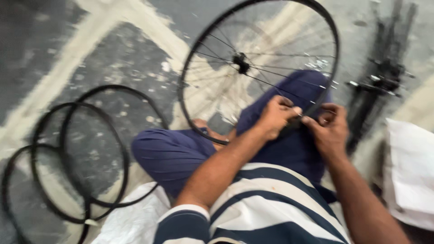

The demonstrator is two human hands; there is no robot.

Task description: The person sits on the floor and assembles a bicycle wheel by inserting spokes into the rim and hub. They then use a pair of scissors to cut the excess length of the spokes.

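Gripping the wheel rim [190, 63] — left hand [276, 116], right hand [330, 131].

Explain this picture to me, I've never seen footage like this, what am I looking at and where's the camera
The camera sits on a person's head and looks down, so you see that person's own arms and lap from above. There is only this one view, and it is somewhat blurred.

The person sits on a grey, paint-streaked floor in dark blue trousers and a striped shirt. A spoked bicycle wheel without a tyre leans over the knees. The left hand and the right hand meet at the near edge of the rim; the fingers pinch there, but what exactly they grip is too blurred to tell.

To the left, several loose black rubber rings, probably tyres or tubes, lie overlapping on the floor. At upper right lies a dark metal part, unclear in shape. White sheeting shows at the right edge.
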